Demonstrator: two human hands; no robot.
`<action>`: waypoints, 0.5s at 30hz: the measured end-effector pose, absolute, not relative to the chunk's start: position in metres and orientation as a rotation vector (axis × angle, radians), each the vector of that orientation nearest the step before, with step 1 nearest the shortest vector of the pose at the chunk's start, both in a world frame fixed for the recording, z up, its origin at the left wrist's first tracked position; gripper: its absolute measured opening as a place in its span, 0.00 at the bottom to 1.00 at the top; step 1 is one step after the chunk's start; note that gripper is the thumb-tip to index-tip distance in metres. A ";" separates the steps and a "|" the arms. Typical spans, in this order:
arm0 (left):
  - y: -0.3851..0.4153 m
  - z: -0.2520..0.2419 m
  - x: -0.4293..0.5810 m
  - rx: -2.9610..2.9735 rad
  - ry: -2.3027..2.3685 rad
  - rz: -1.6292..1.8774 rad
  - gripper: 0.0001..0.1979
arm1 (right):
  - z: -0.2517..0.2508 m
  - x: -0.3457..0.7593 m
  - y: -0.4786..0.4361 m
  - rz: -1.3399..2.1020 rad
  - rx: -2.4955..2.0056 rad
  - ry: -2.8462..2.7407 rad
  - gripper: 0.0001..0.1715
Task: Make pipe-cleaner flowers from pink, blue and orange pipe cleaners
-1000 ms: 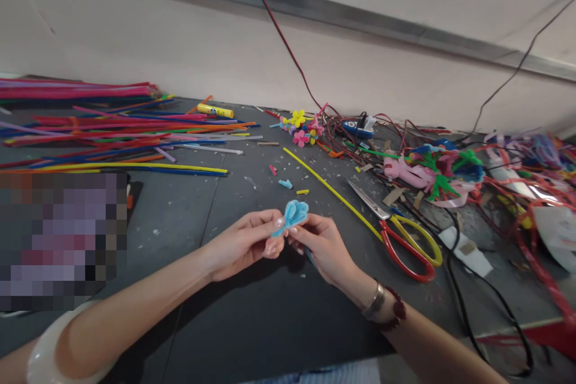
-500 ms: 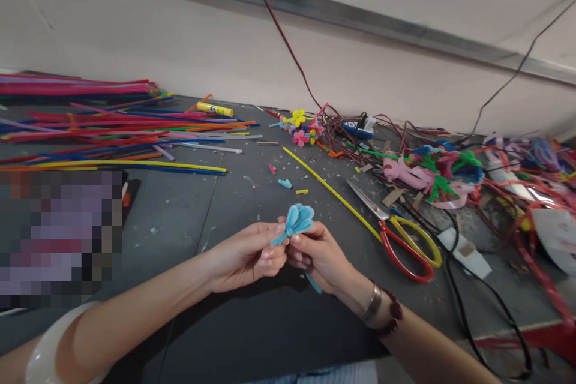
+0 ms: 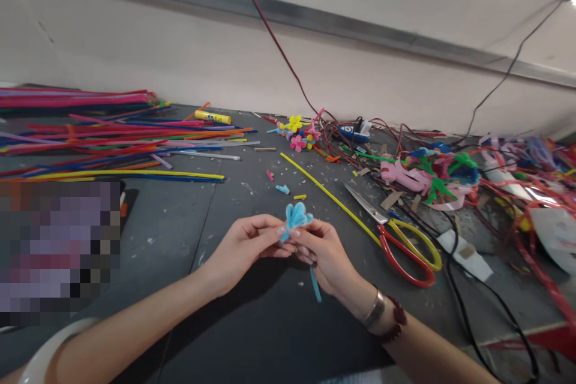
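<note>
Over the dark table, both hands pinch a light blue pipe cleaner (image 3: 297, 216) bent into several petal-like loops that stand up above the fingertips. The fingers of my left hand (image 3: 257, 239) are closed at the base of the loops, from the left. From the other side, my right hand (image 3: 324, 247) grips the same base with thumb and fingers. A straight blue tail hangs below the right fingers. Just beyond the hands lie a short blue scrap (image 3: 283, 189) and a short yellow scrap (image 3: 300, 197).
Scissors (image 3: 387, 222) with red and yellow handles lie at the right, beside a long yellow pipe cleaner (image 3: 330, 197). Bundles of coloured pipe cleaners (image 3: 112, 138) fill the left back. Small finished flowers (image 3: 297, 132), cables (image 3: 454, 264) and a glue stick (image 3: 213, 117) are also there.
My left hand has shifted its grip, its thumb now nearer the base of the loops. The blue loops stand more upright, and more of the tail shows below my right hand.
</note>
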State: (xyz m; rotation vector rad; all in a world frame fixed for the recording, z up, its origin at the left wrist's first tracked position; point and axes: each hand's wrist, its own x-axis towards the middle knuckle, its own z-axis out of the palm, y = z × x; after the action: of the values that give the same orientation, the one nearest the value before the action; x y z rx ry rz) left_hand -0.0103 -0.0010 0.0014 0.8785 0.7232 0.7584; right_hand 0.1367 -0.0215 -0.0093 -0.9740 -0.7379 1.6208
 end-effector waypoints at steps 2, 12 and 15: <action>0.000 0.000 -0.011 0.940 0.751 0.788 0.06 | -0.008 0.137 -0.021 1.564 -0.993 -0.759 0.09; 0.000 0.003 -0.011 0.916 0.725 0.759 0.04 | -0.005 0.140 -0.023 1.318 -1.083 -1.022 0.10; 0.001 0.004 -0.011 0.871 0.665 0.740 0.06 | -0.004 0.143 -0.021 1.340 -1.064 -1.086 0.10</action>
State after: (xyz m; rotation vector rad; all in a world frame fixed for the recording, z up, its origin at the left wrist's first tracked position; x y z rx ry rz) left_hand -0.0112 0.0006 0.0044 0.8710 0.6645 0.7404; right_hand 0.1430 -0.0212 -0.0044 -1.0638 -1.0856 1.3400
